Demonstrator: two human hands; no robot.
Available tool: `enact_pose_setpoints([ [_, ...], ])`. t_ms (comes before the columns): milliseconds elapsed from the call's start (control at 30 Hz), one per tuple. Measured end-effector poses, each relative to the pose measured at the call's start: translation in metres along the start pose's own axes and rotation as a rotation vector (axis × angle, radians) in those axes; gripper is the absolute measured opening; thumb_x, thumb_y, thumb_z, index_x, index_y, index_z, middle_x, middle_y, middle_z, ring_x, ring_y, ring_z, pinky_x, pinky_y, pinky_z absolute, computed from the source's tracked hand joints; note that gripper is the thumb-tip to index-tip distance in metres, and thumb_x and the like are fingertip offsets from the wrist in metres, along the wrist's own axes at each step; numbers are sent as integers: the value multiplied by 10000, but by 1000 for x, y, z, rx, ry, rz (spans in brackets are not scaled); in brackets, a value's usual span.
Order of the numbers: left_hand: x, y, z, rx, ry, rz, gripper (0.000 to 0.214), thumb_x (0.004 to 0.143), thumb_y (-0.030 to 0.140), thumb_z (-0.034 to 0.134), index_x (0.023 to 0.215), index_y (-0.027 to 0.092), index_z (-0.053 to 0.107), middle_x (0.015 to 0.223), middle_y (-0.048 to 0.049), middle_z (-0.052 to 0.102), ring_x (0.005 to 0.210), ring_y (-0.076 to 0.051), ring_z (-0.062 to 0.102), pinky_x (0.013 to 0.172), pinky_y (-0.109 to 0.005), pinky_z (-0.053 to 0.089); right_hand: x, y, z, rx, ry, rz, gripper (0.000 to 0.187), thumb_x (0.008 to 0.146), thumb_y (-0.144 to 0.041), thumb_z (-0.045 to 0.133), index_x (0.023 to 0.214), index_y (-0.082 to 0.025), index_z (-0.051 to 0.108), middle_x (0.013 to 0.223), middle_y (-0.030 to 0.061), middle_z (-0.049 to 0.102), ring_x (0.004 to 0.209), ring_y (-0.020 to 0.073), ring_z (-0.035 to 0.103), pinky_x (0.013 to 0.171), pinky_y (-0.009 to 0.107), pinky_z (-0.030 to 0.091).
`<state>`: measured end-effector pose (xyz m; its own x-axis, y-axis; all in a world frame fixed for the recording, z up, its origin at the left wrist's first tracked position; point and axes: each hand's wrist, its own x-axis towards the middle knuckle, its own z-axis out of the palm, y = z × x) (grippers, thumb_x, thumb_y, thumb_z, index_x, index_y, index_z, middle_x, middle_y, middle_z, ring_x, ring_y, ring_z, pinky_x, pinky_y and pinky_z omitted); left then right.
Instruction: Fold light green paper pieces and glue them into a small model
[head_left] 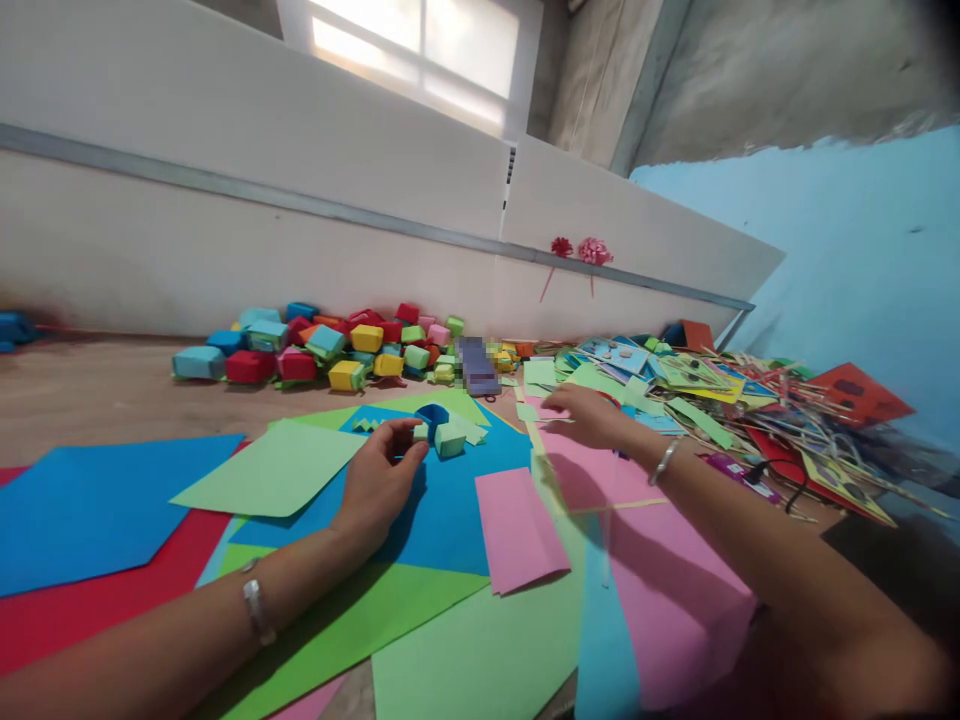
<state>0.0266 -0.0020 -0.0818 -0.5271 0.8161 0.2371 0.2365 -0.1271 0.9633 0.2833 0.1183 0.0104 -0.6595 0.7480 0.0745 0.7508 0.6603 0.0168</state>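
white wall panels (pixel 420 280) stand behind a tabletop (pixel 112 385) spread with coloured paper. left hand (pixel 382 475) pinches a small pale green paper piece (pixel 421 433) between thumb and fingertips, above a blue sheet (pixel 450 530) and just beside a pale green paper box (pixel 450 441). right hand (pixel 589 418) hovers over pink paper (pixel 600 470), near pale green slips (pixel 539 373); whether its fingers grip anything, i cannot tell.
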Motion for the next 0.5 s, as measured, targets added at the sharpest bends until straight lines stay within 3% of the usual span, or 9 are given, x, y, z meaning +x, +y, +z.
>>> enact_pose_setpoints([
  [67, 0, -1, 0, -3, 2, 9, 442, 653, 488, 674, 980, 194, 639, 809, -17, 665, 791, -218, 640, 769, -359, 515, 28, -35, 17, 93, 29, -97, 472, 795, -250, 772, 1239, -226, 617, 1197, 95, 618, 1008, 195, 609, 863, 302, 472],
  [133, 0, -1, 1, -12, 5, 19, 418, 656, 476, 668, 964, 195, 635, 788, -10, 664, 772, -212, 641, 766, -358, 518, 51, -61, 37, 261, 77, -167, 637, 650, -205, 873, 1235, -203, 621, 1190, 113, 596, 1039, 240, 583, 881, 351, 471],
  [233, 0, -2, 2, -30, 8, 38, 377, 657, 442, 666, 941, 195, 634, 766, -4, 657, 767, -209, 645, 773, -358, 526, 72, -80, 59, 320, 84, -171, 555, 628, -213, 887, 1132, -168, 661, 1054, 102, 612, 984, 250, 581, 853, 369, 467],
  [367, 0, -3, 3, -50, -4, 45, 360, 659, 414, 665, 940, 190, 637, 752, -3, 649, 756, -206, 645, 763, -355, 528, 67, -82, 63, 424, 95, -174, 370, 659, -213, 842, 967, -177, 641, 965, 49, 612, 855, 181, 589, 746, 298, 477],
  [500, -3, 2, 4, -78, -62, 32, 397, 660, 431, 665, 966, 180, 632, 751, -10, 657, 721, -213, 677, 669, -342, 543, 35, -78, 53, 541, 105, -152, 381, 701, -102, 673, 1049, -185, 542, 987, 20, 620, 712, 108, 587, 602, 218, 468],
])
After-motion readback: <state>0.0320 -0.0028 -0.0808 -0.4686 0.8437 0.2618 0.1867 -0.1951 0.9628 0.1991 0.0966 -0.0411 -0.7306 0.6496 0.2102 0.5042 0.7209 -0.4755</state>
